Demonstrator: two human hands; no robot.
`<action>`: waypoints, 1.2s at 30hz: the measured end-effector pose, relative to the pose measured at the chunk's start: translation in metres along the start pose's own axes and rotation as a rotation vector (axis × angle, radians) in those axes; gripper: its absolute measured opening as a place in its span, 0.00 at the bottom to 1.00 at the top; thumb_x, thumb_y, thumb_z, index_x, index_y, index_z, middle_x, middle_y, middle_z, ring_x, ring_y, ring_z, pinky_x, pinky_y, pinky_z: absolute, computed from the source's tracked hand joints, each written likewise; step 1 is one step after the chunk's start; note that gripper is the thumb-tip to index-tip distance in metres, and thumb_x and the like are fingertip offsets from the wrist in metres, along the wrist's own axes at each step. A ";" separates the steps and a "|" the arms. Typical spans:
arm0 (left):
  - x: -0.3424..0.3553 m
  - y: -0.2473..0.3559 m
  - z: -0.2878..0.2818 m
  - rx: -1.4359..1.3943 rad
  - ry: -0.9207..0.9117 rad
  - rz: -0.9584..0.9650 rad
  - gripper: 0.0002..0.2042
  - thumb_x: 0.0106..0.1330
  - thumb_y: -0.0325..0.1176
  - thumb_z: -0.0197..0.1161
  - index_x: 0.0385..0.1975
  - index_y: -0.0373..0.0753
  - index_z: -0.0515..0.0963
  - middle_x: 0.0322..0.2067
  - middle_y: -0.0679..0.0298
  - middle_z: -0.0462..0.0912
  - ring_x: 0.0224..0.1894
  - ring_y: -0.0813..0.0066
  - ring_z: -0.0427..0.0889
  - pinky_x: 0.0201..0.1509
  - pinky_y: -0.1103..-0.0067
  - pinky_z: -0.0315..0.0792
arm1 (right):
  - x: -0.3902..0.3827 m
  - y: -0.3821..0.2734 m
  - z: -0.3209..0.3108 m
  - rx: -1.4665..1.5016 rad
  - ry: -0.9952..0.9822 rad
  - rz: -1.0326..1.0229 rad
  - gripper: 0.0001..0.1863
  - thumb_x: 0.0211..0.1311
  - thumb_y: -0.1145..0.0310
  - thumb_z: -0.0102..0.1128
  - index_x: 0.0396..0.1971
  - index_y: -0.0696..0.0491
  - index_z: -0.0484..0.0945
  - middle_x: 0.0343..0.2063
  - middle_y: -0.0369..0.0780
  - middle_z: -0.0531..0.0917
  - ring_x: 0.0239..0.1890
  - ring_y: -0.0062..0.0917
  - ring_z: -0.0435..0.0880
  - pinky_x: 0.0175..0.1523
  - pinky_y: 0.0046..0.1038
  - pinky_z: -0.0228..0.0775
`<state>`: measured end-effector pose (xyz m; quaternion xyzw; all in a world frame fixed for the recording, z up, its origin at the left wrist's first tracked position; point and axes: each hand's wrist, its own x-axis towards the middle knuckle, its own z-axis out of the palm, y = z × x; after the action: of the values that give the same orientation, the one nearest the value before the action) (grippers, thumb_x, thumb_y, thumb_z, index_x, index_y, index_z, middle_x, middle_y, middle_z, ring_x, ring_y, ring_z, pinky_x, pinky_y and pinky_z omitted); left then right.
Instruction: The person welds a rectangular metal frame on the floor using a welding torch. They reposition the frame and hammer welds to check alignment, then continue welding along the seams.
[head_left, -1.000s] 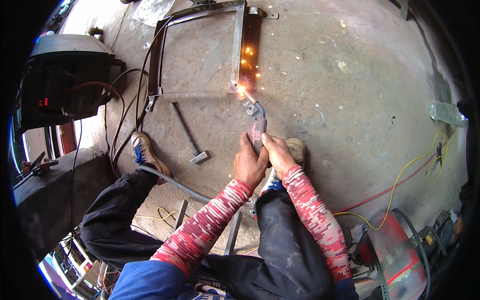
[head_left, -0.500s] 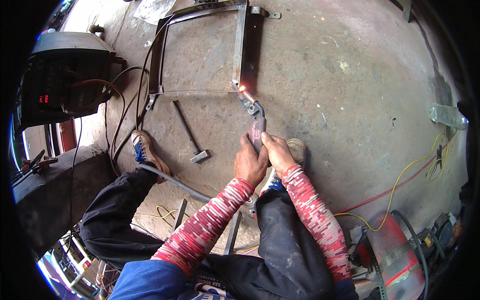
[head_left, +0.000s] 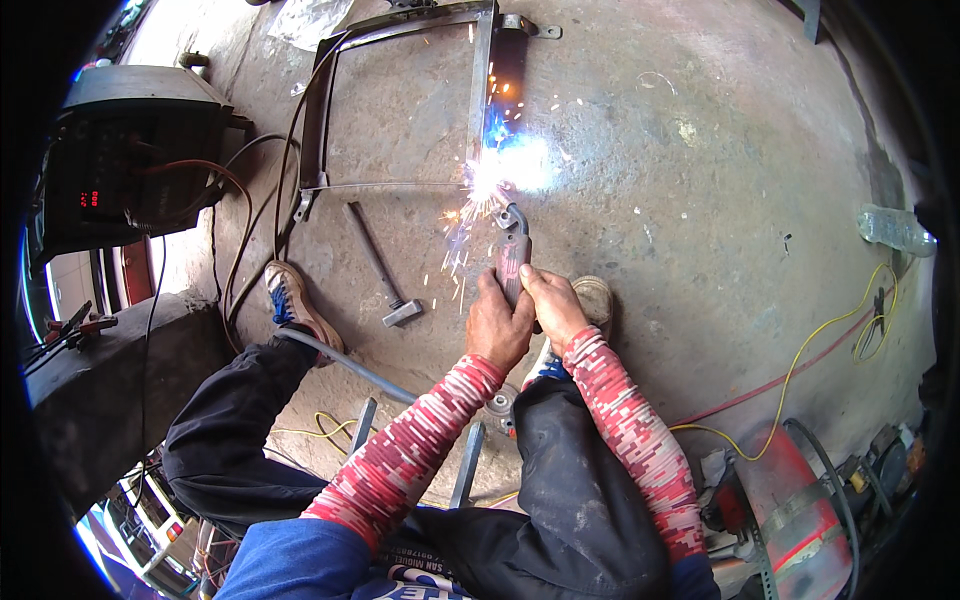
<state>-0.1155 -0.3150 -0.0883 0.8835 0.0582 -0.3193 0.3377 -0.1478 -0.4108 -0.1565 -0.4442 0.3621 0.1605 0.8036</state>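
Both my hands are closed round the handle of a welding torch (head_left: 513,262). My left hand (head_left: 498,318) wraps it from the left, and my right hand (head_left: 553,303) grips from the right with its thumb on top. The torch's bent neck points away from me at the near right corner of a rectangular metal frame (head_left: 481,85) lying on the floor. A bright blue-white arc and flying sparks hide the nozzle tip and that corner. A hammer (head_left: 385,270) lies on the concrete left of my hands.
A welding machine (head_left: 140,160) with a red display and cables stands at the left. Beside my right foot lies what looks like an angle grinder (head_left: 500,402). A plastic bottle (head_left: 893,231), a yellow cord (head_left: 795,372) and a red cylinder (head_left: 795,515) are at the right.
The small orange glow at the torch tip has become a bright arc throwing sparks around the frame's corner. My hands keep their hold, almost unmoved.
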 end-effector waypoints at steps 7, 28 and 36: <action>0.005 -0.012 0.007 0.052 0.109 0.163 0.28 0.66 0.42 0.57 0.57 0.25 0.61 0.22 0.45 0.81 0.18 0.58 0.83 0.21 0.67 0.75 | -0.002 -0.003 -0.001 -0.043 0.012 0.008 0.20 0.73 0.58 0.47 0.30 0.59 0.79 0.24 0.31 0.75 0.27 0.15 0.68 0.33 0.23 0.63; 0.000 -0.005 0.002 -0.019 0.002 0.028 0.31 0.63 0.44 0.57 0.58 0.26 0.59 0.32 0.33 0.81 0.36 0.36 0.82 0.41 0.56 0.75 | -0.007 -0.005 0.002 0.006 0.001 -0.004 0.19 0.74 0.59 0.47 0.31 0.59 0.79 0.25 0.31 0.75 0.29 0.14 0.69 0.34 0.22 0.63; -0.002 0.001 -0.002 -0.006 -0.031 -0.008 0.32 0.62 0.44 0.58 0.60 0.30 0.59 0.33 0.32 0.80 0.37 0.36 0.82 0.44 0.55 0.75 | -0.015 -0.015 0.004 -0.002 0.015 0.073 0.18 0.75 0.60 0.47 0.33 0.58 0.79 0.25 0.30 0.75 0.28 0.13 0.68 0.34 0.21 0.63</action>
<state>-0.1159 -0.3136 -0.0852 0.8771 0.0574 -0.3343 0.3400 -0.1480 -0.4144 -0.1351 -0.4328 0.3839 0.1868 0.7940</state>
